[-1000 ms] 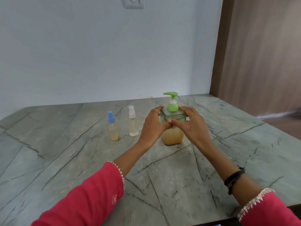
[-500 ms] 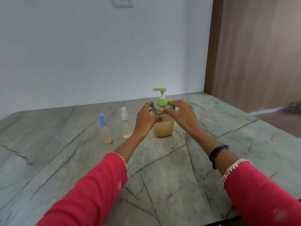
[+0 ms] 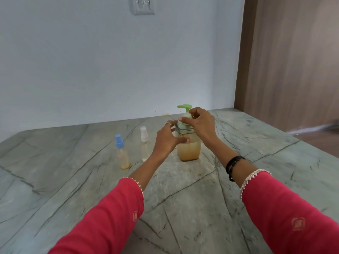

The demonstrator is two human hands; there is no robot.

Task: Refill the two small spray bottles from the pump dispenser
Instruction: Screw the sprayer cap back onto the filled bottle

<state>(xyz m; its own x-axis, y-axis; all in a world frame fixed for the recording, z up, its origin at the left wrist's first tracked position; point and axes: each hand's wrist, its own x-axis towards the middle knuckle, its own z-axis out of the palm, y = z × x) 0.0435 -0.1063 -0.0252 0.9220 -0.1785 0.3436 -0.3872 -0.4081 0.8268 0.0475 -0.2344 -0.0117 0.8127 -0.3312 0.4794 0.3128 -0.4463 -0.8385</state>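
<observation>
Left of centre in the frame, on your grey veined countertop [image 3: 211, 198], stand the two small spray bottles, both upright and capped. The blue-capped bottle [image 3: 122, 154] is the more leftward; a shallow amber layer shows at its bottom. Just to its right, apart from it, stands the white-capped bottle [image 3: 145, 144], whose contents look pale and nearly clear.

Moving rightward, your left hand [image 3: 167, 140] reaches in from a red sleeve [image 3: 108, 217] and holds the pump dispenser [image 3: 188, 143] by its left side, thumb laid across the front of the clear body and fingers curled behind it near the shoulder. A ring [image 3: 168, 123] sits on one finger.

At frame centre, the dispenser stands upright on the counter, just right of the white-capped bottle. Its square clear body is filled with amber liquid to roughly half its height, and its green pump head [image 3: 184, 106] points toward the left of the frame.

Right of the dispenser, your right hand [image 3: 200, 123] comes in over the top; its fingers are curled round the green collar below the pump head, gripping it. A black band [image 3: 233, 165] circles that wrist.

At upper centre, a white switch plate [image 3: 143, 5] is set in the pale wall; a wood-grain panel [image 3: 293, 61] fills the right edge.
</observation>
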